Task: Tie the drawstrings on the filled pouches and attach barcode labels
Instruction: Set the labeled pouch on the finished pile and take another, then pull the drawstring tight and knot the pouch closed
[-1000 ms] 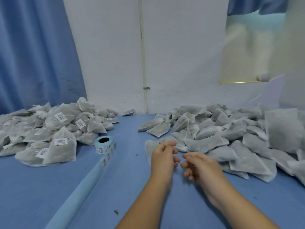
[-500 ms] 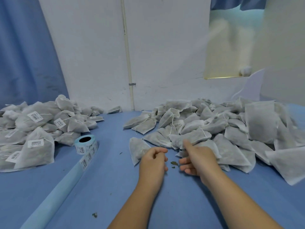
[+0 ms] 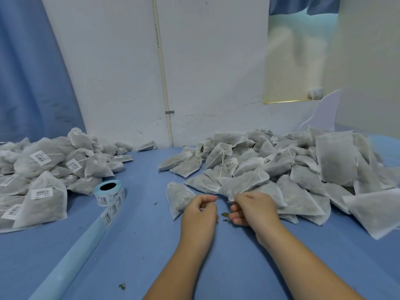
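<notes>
Where the blue-covered worktop (image 3: 134,245) meets its far right corner, a large heap of white non-woven drawstring pouches without labels (image 3: 303,165) is spread out, each filled with a dark loose material that shows grey through the fabric, with strings hanging loose. Along the left edge lies a second heap of the same pouches bearing white barcode labels (image 3: 43,167). A pale blue roll of barcode labels (image 3: 109,191) stands just beside that heap, its strip trailing toward the near edge.

The right hand (image 3: 253,210) pinches the near corner of one filled white pouch (image 3: 244,182) at the front of the unlabelled heap. The left hand (image 3: 200,213) has its fingers curled with thumb and forefinger close together; whether a string lies between them cannot be told. A single flat pouch (image 3: 179,198) lies just beside it. Small green crumbs (image 3: 224,215) sit on the cover between the hands.

Against half a second ago: the right forefinger, then stretched up over the pouch, is now drawn back; left hand and crumbs are unmoved
</notes>
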Available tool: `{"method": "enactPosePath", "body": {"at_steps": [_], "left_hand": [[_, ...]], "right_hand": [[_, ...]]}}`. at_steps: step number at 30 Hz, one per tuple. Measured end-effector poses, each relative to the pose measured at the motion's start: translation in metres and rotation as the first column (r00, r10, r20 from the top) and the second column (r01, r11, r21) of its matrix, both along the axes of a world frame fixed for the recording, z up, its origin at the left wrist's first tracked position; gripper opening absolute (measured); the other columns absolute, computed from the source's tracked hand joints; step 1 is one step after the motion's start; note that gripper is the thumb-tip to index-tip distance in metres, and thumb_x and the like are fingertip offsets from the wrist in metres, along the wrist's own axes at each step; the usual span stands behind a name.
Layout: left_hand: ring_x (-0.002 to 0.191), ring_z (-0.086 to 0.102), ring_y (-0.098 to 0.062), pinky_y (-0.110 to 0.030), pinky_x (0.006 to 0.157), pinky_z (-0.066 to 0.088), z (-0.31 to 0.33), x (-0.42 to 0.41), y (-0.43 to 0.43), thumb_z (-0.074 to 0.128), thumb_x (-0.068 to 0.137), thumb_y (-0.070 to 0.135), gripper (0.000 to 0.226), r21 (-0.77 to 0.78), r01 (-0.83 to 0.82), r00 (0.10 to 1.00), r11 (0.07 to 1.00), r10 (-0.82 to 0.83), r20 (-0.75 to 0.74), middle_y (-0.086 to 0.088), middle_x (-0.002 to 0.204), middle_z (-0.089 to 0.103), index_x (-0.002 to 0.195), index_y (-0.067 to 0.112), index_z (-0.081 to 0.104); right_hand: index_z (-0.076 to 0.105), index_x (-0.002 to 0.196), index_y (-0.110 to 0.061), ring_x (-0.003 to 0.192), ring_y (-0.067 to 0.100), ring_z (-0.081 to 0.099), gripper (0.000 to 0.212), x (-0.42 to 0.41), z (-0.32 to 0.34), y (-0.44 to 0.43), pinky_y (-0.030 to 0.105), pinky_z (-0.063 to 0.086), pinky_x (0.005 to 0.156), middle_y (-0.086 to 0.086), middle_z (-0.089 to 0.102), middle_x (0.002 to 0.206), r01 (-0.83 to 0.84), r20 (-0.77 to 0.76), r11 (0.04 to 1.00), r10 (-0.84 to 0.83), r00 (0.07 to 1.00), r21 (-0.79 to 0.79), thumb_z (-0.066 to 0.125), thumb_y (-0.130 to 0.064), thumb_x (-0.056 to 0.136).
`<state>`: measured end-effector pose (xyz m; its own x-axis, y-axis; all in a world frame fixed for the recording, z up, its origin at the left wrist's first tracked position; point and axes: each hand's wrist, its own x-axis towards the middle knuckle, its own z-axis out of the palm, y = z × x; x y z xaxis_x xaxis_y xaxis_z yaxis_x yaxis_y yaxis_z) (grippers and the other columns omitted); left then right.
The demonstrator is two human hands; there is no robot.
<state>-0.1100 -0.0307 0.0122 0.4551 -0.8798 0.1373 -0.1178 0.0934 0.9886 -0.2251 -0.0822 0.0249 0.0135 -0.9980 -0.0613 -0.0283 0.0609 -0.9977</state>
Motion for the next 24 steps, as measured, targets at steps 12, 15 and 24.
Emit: {"method": "enactPosePath", "body": {"at_steps": [12,15,24], "left_hand": [[0.080,0.055,0.024,-0.009,0.073,0.041,0.003,0.015,0.000,0.067,0.087,0.037,0.033,-0.072,0.021,0.999,0.997,-0.024,-0.047,0.025,0.094,0.058,0.118,0.035,0.056],[0.098,0.055,0.018,-0.005,0.082,0.040,0.003,0.016,0.002,0.068,0.085,0.049,0.050,-0.055,0.070,0.997,0.996,-0.068,0.039,0.025,0.109,0.059,0.130,0.032,0.053],[0.072,0.066,0.006,-0.007,0.060,0.045,0.005,0.023,0.005,0.069,0.088,0.036,0.010,-0.108,0.056,0.990,0.993,-0.041,0.138,0.018,0.080,0.071,0.097,0.032,0.065]], "right_hand": [[0.066,0.060,-0.010,0.073,0.012,0.052,0.027,0.011,-0.005,0.027,0.029,0.042,0.069,-0.005,0.051,0.075,-0.346,-0.650,0.808,-0.058,0.758,-0.476,0.063,-0.023,0.083],[0.071,0.068,-0.016,0.077,0.009,0.050,0.023,0.012,-0.005,0.033,0.026,0.042,0.071,-0.011,0.046,0.080,-0.449,-0.709,0.744,-0.048,0.703,-0.496,0.061,-0.027,0.086],[0.068,0.076,-0.017,0.078,0.008,0.052,0.017,0.014,0.001,0.047,0.034,0.047,0.071,-0.015,0.052,0.086,-0.636,-0.736,0.583,0.093,0.670,-0.505,0.056,-0.028,0.081]]}}
